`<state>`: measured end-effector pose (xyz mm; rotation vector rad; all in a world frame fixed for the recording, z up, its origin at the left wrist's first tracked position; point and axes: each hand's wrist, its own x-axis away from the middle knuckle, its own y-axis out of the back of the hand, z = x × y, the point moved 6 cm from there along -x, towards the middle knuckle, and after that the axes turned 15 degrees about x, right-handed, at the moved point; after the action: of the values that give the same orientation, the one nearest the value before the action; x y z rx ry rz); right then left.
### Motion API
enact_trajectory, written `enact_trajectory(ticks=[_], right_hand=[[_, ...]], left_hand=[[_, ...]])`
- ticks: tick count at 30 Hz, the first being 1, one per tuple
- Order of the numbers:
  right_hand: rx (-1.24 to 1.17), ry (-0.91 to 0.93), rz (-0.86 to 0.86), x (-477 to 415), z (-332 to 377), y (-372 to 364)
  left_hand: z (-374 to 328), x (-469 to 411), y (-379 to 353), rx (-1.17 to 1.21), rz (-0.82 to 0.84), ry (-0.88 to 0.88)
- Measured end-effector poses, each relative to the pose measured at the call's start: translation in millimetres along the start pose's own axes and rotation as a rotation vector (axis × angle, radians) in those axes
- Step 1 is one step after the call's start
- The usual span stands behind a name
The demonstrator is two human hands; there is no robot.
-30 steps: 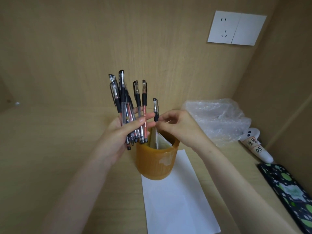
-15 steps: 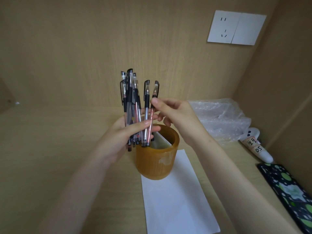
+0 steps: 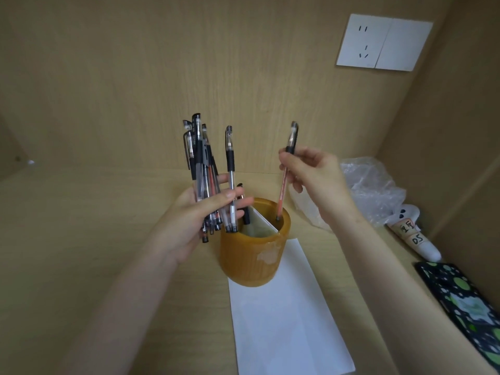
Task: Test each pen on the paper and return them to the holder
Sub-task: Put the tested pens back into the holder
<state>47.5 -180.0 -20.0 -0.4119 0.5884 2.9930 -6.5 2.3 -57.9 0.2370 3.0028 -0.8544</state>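
- Two wooden walls meet at the back right corner, and the pale wood worktop (image 3: pixel 81 239) runs beneath them
- One white sheet of paper (image 3: pixel 284 328) lies on the worktop, its long side running away from the person
- Patterned black-and-green case (image 3: pixel 465 301) lies flat at the right edge, well apart from the paper
- Crumpled clear plastic wrap (image 3: pixel 370 190) sits against the back right corner
- White socket plate (image 3: pixel 384 41) is fixed high on the back wall
- Amber holder (image 3: pixel 251 261) stands upright on the far end of the paper – a pale divider (image 3: pixel 263 220) splits its inside
- Left hand (image 3: pixel 194 220) is beside the holder's left rim, fingers curled round a bundle of pens (image 3: pixel 201 163), caps up
- Right hand (image 3: pixel 316 171) is above and behind the holder, thumb and forefinger pinching a single red pen (image 3: pixel 284 182) just below its cap
- White labelled tube (image 3: pixel 414 236) lies near the plastic wrap
- Red pen hangs slightly tilted, cap up – its lower end sits inside the holder's mouth, right of the divider
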Motion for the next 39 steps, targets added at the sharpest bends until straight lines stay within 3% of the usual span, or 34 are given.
enact_trajectory(ticks=[5, 8, 11, 17, 20, 26, 34, 37, 39], right_hand=[[0.307, -0.052, 0.148, 5.5, -23.5, -16.3], [0.364, -0.011, 0.095, 9.1, -21.9, -10.3], [0.272, 0.080, -0.027, 12.7, -4.4, -1.6], [0.173, 0.075, 0.196, 17.4, 21.1, -37.3], [0.155, 0.101, 0.173, 16.1, 24.1, -43.5], [-0.139, 0.064, 0.026, 7.5, 20.2, -17.6], [0.386, 0.176, 0.220, 25.3, 15.4, -45.2], [0.506, 0.195, 0.176, 24.0, 18.1, -40.5], [0.452, 0.213, 0.092, 22.9, 26.0, -33.4]], left_hand=[[2.1, 0.0, -1.0, 0.026, -0.012, 0.012], [1.7, 0.0, -0.4, 0.040, -0.022, 0.016], [0.2, 0.3, -2.4, 0.044, -0.010, 0.018], [2.3, 1.6, -14.3, -0.012, 0.070, 0.053], [2.9, 2.9, -14.6, -0.035, 0.075, 0.054], [-8.8, 4.5, 0.2, -0.002, -0.002, -0.014], [-8.9, 7.9, 2.0, -0.037, 0.008, -0.007], [-8.2, 10.4, 2.3, -0.066, 0.002, -0.010], [-9.0, 10.7, 1.5, -0.069, 0.006, -0.021]])
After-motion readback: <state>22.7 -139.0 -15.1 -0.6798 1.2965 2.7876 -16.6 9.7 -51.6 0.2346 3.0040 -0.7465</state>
